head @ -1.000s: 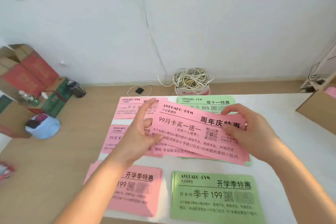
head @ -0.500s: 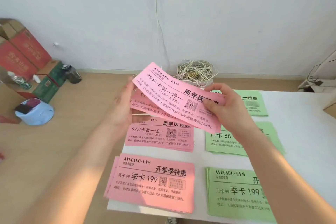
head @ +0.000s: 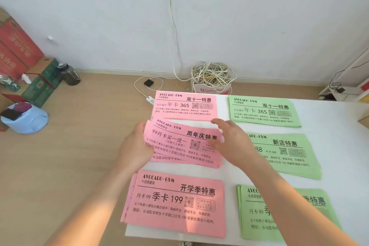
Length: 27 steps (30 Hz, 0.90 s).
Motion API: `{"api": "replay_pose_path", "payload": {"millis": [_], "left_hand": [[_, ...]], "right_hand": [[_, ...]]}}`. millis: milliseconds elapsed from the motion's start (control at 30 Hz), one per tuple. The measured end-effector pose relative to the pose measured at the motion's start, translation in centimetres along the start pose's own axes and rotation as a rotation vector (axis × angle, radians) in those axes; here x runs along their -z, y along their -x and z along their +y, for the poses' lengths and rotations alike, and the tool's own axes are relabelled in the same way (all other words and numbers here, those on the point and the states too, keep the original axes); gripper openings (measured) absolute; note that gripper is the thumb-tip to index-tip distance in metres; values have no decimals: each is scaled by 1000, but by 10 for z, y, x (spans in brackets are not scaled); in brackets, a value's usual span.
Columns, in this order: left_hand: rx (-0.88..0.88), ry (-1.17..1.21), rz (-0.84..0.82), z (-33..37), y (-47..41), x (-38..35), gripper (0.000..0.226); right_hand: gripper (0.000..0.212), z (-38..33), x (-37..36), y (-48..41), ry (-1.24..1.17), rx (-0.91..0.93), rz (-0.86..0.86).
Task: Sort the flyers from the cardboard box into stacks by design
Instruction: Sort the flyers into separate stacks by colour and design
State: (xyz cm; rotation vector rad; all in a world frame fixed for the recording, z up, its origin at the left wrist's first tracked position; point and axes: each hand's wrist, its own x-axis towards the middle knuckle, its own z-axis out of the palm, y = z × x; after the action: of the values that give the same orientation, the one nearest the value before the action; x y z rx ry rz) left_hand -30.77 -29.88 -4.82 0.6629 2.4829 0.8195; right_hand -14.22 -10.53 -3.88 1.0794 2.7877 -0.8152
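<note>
Six flyer stacks lie on the white table (head: 227,173). Down the left run the pink 365 stack (head: 184,106), the pink 99 stack (head: 179,146) and the pink 199 stack (head: 175,201). Down the right run the green 365 stack (head: 263,111), the green 88 stack (head: 289,152) and the green 199 stack (head: 303,211). A pink 99 flyer lies slightly askew on top of its stack. My left hand (head: 135,148) holds that flyer's left edge. With fingers spread, my right hand (head: 229,142) is over its right end. A corner of the cardboard box (head: 364,119) shows at the right edge.
On the floor behind the table stands a box with a coil of cable (head: 211,76), beside a power strip (head: 149,99). A blue stool (head: 24,119), red cartons (head: 14,50) and a dark bottle (head: 69,74) are at the left. A low shelf (head: 343,91) stands at the right.
The pink 99 flyer, held up in both hands before, has come down onto the middle pink stack. My right hand has let go of it and opened.
</note>
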Motion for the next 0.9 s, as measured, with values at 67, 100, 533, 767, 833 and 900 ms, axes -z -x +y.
{"api": "replay_pose_path", "payload": {"millis": [67, 100, 533, 767, 833, 900], "left_hand": [[-105, -174, 51, -3, 3, 1, 71], [-164, -237, 53, -3, 4, 3, 80], [-452, -531, -320, 4, -13, -2, 71], [-391, -296, -73, -13, 35, 13, 51], [-434, -292, -132, -13, 55, 11, 46], [-452, -378, -262, -11, 69, 4, 49]], "right_hand": [[84, 0, 0, 3, 120, 59, -42], [93, -1, 0, 4, 157, 91, -96], [88, -5, -8, -3, 367, 259, -253], [78, -13, 2, 30, 257, 334, -198], [77, -21, 0, 46, 305, 427, -242], [80, -26, -8, 58, 363, 476, -298]]}}
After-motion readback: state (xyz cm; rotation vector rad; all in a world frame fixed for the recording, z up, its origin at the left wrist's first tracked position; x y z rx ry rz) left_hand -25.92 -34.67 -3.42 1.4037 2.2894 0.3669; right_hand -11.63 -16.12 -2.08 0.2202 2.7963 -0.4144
